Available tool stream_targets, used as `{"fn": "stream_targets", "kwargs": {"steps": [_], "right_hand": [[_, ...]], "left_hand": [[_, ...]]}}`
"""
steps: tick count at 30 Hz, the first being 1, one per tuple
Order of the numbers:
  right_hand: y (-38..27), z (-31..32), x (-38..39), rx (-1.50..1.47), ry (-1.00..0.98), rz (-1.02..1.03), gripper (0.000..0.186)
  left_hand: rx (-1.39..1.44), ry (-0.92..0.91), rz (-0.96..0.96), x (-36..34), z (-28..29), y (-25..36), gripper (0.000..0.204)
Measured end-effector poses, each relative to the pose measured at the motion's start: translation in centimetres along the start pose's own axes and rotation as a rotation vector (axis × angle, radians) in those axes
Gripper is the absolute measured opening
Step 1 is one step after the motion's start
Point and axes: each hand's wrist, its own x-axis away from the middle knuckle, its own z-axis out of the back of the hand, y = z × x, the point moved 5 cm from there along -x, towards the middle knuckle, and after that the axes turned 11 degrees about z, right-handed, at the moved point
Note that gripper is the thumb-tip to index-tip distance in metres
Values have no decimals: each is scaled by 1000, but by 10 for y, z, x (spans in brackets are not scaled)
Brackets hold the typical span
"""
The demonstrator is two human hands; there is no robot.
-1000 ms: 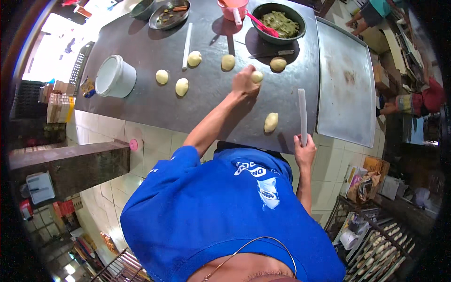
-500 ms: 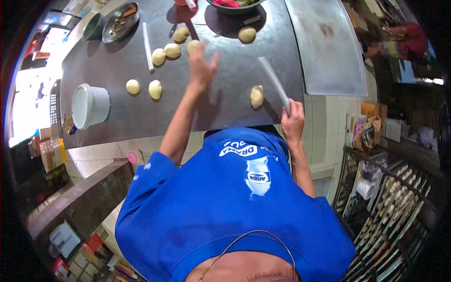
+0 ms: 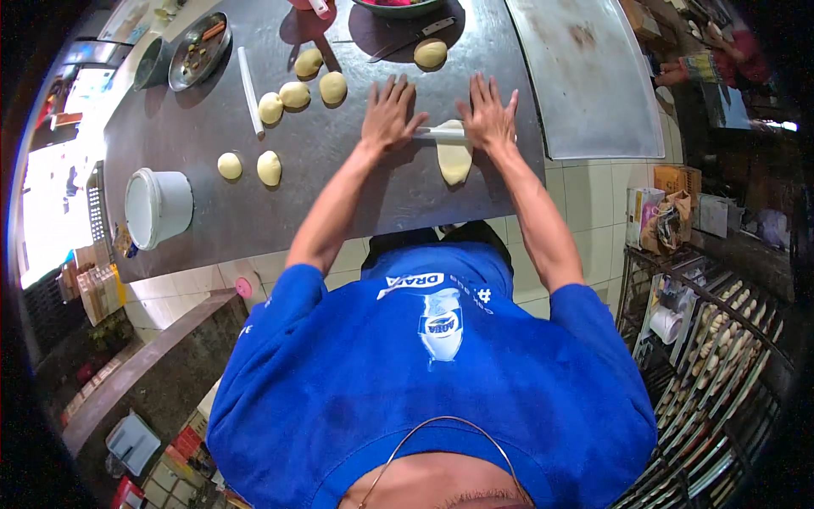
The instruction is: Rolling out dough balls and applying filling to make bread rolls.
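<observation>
A flattened oval of pale dough [image 3: 454, 165] lies on the grey metal table [image 3: 229, 204], with a white rolling pin [image 3: 439, 133] lying crosswise over its far part. My left hand [image 3: 387, 117] is at the pin's left end, fingers stretched and spread. My right hand [image 3: 488, 117] lies over the right end, fingers also stretched out, palm down. Dough balls sit farther off: several in a loose group [image 3: 295, 95] at centre-left, two [image 3: 269, 168] toward the front left, and one [image 3: 430, 53] beyond my hands, beside a knife [image 3: 398, 47].
A second pin [image 3: 251, 92], an oval metal dish [image 3: 191, 64], a green bowl [image 3: 150, 64], a white bucket [image 3: 158, 207], a pink pot and a dark bowl surround the work area. A large metal tray [image 3: 587, 119] is at right. Another person [image 3: 725, 59] is at far right; racks stand lower right.
My left hand has left the dough balls and moved right. The rod in my right hand has swung from upright to crosswise under both hands. The front dough piece is now flattened.
</observation>
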Motion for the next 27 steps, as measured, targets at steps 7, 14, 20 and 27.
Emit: {"fn": "stream_targets", "kwargs": {"steps": [7,14,20,27], "right_hand": [[26,-6,-39,39,-18,-117,61],[-34,11,81,-68,14,42,68],[-78,59,161,-77,-149,95,57],[-53,58,132,-561,-211,116,52]], "left_hand": [[8,-510,-528,-24,-16,-6,55],[41,-211,152,88,14,37,74],[90,-246,140,171,43,47,65],[188,-431,233,143,33,18,51]]}}
